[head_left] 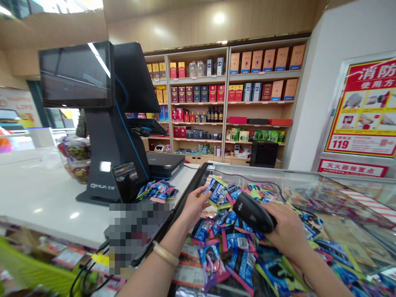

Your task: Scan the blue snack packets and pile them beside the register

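Black and pistol-shaped, a handheld scanner [254, 212] is gripped by the right hand [286, 227], its nose turned toward a blue packet with yellow-green edges [216, 190]. The left hand [198, 202] pinches that packet between thumb and fingers, and a gold-coloured bracelet [165, 253] circles the left wrist. Whether the trigger is pressed cannot be told.

Around and beneath both hands spreads a loose heap of blue, pink and green foil packets [239, 240], on the glass-topped display case [198, 177] to the right of the black two-screen terminal [105, 144]. A much smaller pile of similar packets [161, 189] lies just beside the terminal's base, on its right, on the white counter [40, 194]. Judging by the two piles, the sorting looks far from finished, with most packets in the heap; whether either pile has been scanned is not shown.

Left of the terminal, partly hidden by its stand, a clear, rounded plastic container [76, 161] holds brownish and greenish contents too blurred to name. Through the glass, right of the terminal, more packaged goods show inside the case. Beyond the terminal, tall wooden shelves [262, 75] carry red, blue and orange boxes, dark bottles, clear jars and, lower down, green pouches.
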`<state>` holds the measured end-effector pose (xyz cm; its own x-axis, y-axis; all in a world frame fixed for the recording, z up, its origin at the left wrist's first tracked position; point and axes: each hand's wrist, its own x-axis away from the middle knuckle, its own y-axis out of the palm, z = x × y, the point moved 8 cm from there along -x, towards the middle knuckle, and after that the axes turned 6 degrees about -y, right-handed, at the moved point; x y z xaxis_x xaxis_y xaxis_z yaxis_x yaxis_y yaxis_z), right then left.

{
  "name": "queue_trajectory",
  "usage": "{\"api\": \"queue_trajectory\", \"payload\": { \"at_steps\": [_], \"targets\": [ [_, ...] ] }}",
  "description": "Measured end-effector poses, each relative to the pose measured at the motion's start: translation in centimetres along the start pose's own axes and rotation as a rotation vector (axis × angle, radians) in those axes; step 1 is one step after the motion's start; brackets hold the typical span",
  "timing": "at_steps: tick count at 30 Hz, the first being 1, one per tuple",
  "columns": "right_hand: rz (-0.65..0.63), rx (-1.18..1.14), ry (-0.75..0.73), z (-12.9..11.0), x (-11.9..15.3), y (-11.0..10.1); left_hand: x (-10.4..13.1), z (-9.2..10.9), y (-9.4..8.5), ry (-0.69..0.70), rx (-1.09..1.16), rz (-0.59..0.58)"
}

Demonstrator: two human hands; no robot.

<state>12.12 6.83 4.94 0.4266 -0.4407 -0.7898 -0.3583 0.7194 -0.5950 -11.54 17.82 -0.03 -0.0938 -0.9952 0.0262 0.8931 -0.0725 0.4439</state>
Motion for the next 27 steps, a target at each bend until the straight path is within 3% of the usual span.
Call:
{"api": "queue_trajectory", "payload": {
  "at_steps": [14,20,27],
  "targets": [
    [0.004,0.010,-0.001,0.1,0.0,-0.1,-0.4,-0.6,-0.2,-0.027,0.078,-0.003],
    [0.003,0.030,-0.089,0.3,0.2,0.1,-1.7,-0.4,-4.3,-0.036,0.330,0.330],
    [0.034,0.027,-0.055,0.0,0.4,0.0,-3.6,-0.3,-7.8,-0.017,0.420,0.444]
  ]
}}
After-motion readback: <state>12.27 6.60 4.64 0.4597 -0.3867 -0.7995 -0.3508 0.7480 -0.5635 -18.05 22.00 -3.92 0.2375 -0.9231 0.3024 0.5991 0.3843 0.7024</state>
